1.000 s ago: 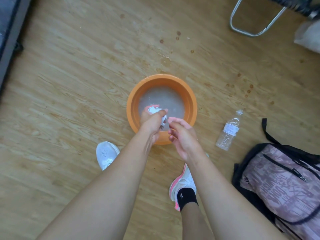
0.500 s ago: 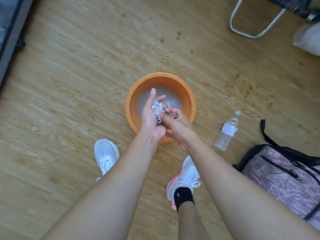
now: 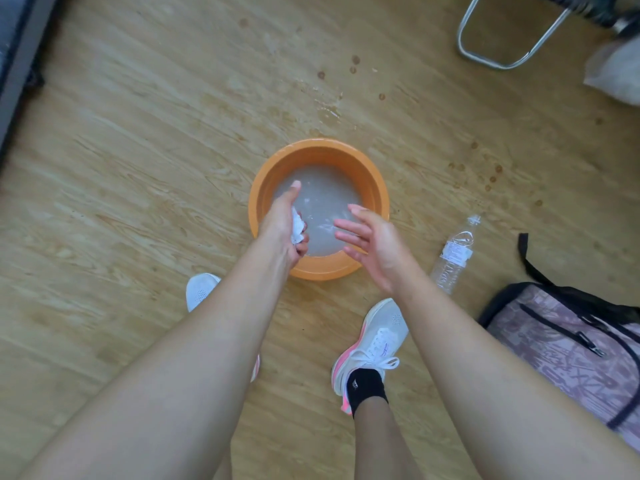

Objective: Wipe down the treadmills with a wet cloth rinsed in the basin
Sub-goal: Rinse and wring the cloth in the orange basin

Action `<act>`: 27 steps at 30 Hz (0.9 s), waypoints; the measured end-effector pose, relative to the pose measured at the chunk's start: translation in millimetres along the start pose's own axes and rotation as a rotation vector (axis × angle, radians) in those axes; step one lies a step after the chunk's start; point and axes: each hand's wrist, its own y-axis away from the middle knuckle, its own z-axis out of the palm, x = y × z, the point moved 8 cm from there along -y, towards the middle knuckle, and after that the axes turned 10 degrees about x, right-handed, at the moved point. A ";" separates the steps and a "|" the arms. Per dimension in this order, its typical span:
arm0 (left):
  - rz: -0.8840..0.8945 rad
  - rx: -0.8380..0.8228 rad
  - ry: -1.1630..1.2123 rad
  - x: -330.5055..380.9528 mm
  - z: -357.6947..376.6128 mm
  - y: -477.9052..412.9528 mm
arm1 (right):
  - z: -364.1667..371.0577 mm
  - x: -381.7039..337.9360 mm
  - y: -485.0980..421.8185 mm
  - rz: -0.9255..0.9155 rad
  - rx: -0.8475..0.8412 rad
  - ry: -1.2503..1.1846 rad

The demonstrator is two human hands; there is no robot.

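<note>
Head view showed the left hand (image 3: 282, 225) above the near-left side of the basin. Its fingers were curled around the cloth (image 3: 297, 227), which was bunched into a small white wad, and one finger pointed straight out over the water. The right hand (image 3: 375, 242) was spread wide, with its fingers straight and its palm turned toward the left hand, and it held nothing. Half a second before, both hands were pressed together on the cloth. Now they had come apart, and only the left one kept it. I judge from this that the squeezing was finished, or nearly so, and that the cloth was ready to go to a treadmill.

Both hands were over the basin (image 3: 379, 188), which stood on the floor (image 3: 138, 161) and held cloudy water (image 3: 325, 199). Dark drops (image 3: 353, 64) marked the floor beyond it. A bottle (image 3: 455, 254) lay near the basin on its right, and a bag (image 3: 571, 344) lay further right. A grey edge (image 3: 15, 64) at the far left may have been a treadmill, but I could not tell.
</note>
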 end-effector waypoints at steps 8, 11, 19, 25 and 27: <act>0.312 0.205 -0.091 10.2 15.4 1.4 | 9.4 21.8 -13.9 0.039 0.051 0.071; 0.442 0.217 -0.214 14.6 19.1 1.4 | 8.2 17.0 -20.2 -0.019 0.163 0.066; 0.769 0.252 -0.665 42.7 20.6 12.3 | 5.6 7.2 -24.6 -0.086 0.231 0.085; 0.512 0.168 -0.369 34.7 6.9 3.9 | 4.5 -6.4 -14.5 -0.157 0.267 0.194; 0.383 0.116 -0.206 32.9 -3.2 16.8 | 3.1 -15.9 2.0 -0.209 0.283 0.273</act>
